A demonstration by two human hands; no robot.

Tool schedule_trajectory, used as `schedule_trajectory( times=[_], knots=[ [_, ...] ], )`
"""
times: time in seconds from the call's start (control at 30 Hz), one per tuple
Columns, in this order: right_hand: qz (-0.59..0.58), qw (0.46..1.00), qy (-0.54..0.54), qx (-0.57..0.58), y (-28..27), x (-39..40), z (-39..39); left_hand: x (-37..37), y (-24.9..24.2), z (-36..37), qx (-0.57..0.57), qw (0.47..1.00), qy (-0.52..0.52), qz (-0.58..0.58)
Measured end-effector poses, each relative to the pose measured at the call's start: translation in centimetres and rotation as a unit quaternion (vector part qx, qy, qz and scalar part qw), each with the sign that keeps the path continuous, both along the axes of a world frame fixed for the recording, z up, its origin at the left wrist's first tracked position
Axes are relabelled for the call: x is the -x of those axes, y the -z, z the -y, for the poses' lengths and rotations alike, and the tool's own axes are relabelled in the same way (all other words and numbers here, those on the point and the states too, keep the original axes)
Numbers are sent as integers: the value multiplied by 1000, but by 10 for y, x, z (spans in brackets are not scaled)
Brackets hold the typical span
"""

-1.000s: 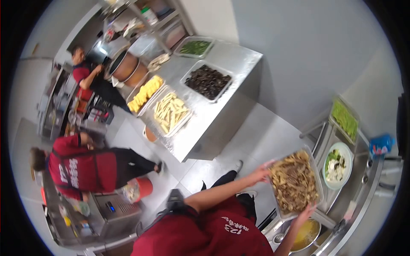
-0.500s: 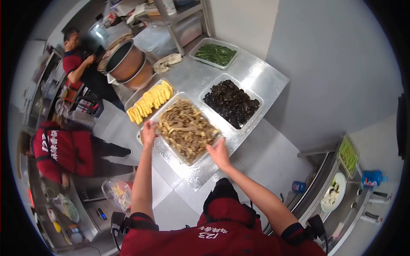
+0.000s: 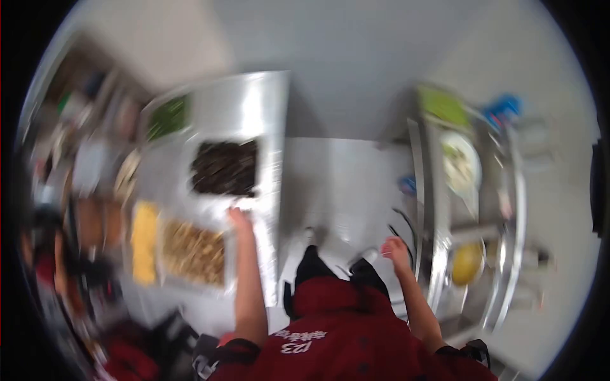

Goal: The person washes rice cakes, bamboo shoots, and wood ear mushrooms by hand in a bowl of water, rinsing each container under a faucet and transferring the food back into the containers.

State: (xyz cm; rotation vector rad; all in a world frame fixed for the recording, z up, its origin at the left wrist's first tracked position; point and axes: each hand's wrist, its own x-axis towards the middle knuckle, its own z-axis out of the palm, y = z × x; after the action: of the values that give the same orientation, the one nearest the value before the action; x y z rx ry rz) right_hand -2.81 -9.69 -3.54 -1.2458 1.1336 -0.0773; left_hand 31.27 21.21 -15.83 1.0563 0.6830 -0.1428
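Note:
The view is smeared by motion. My left hand [image 3: 239, 218] is over the steel table, beside a clear tub of brown, mushroom-like strips [image 3: 193, 253] and below a tub of black wood ear fungus [image 3: 225, 167]. Its fingers are too blurred to read, and I see nothing in it. My right hand [image 3: 395, 249] hangs over the floor near the sink counter, fingers loosely bent and apart, holding nothing visible. Yellow sliced pieces [image 3: 144, 242] lie left of the brown strips. A tub of dark green leaves [image 3: 168, 118] stands at the table's far end.
The steel table [image 3: 270, 120] is on my left. A steel sink counter [image 3: 438, 267] on my right bears an oval white dish of pale food [image 3: 462, 166], light green vegetables [image 3: 443, 106] and a round yellow thing [image 3: 467, 263]. A blue container [image 3: 406, 185] is low beside it.
My hands have let go of the tub of brown strips, which rests on the table. My view has swung right toward the sink, and my right hand has moved away from the table.

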Motion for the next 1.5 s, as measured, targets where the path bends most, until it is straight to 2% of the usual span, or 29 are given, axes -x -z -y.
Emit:
schedule_trajectory(
  times=[0.03,0.1,0.13,0.17,0.2,0.23,0.27,0.3,0.33,0.4,0.43,0.47,0.5,0.53,0.67,0.73,0.8,0.87,0.9,0.97,1.0,1.07,1.17,1.23,1.27,1.33,1.37,1.43,1.5],
  knots=[
    [-28,989,145,17,-5,55,24,-17,-43,-7,47,994,95,-11],
    [-26,890,454,25,-10,169,46,-45,-65,-5,86,969,228,-31],
    [113,819,562,9,25,258,53,-56,-80,-5,76,962,257,-44],
    [253,726,639,2,59,330,37,-100,-27,-36,-8,975,223,-25],
    [191,667,720,16,63,360,29,-108,-35,-34,-90,980,179,3],
    [129,612,780,16,73,382,28,-124,-38,-46,-104,969,225,5],
    [131,593,794,12,88,392,26,-138,-42,-57,-118,955,271,9],
    [33,631,774,-37,105,391,42,-151,-47,-68,-133,940,315,16],
    [-67,661,742,-91,123,393,56,-156,-39,-76,-143,953,265,-4],
    [-33,624,771,-125,141,369,95,-140,-47,-76,-170,966,192,-33],
    [71,601,788,-110,151,359,116,-124,-58,-61,-179,965,187,-36],
    [220,633,741,-30,175,364,132,-114,-64,-51,-181,965,184,-39],
    [166,543,823,10,161,353,152,-107,-68,-44,-180,967,178,-41],
    [252,487,836,22,152,351,162,-103,-74,-40,-180,966,181,-41],
    [242,484,840,-41,116,355,170,-86,-97,-10,-147,972,181,-29],
    [-12,620,779,92,106,383,171,-74,-110,13,-130,973,191,-21],
    [-270,660,662,232,92,417,183,-63,-122,30,-107,974,201,-15],
    [-390,700,507,318,38,414,195,-52,-136,51,-91,972,215,-12],
    [-389,699,511,315,26,414,200,-49,-142,61,-82,971,225,-9],
    [-511,682,371,370,7,421,203,-39,-153,85,-64,967,247,-11],
    [-512,680,376,365,-3,428,195,-16,-175,112,-77,963,258,-7],
    [-532,659,297,441,-29,448,174,1,-187,139,-92,955,282,10],
    [-498,593,185,605,-96,465,128,-5,-188,164,-98,939,327,38],
    [-454,549,134,689,-153,466,105,-3,-186,185,-74,890,444,78],
    [-442,519,134,719,-179,463,94,7,-194,201,-47,865,494,70],
    [-457,484,122,737,-213,466,73,27,-205,235,-36,861,502,70],
    [-457,433,129,766,-221,464,67,36,-211,252,-27,860,505,69],
    [-457,445,171,751,-216,463,52,55,-220,278,-53,853,511,89],
    [-462,445,273,717,-172,458,57,77,-232,294,-19,832,548,79]
  ],
)
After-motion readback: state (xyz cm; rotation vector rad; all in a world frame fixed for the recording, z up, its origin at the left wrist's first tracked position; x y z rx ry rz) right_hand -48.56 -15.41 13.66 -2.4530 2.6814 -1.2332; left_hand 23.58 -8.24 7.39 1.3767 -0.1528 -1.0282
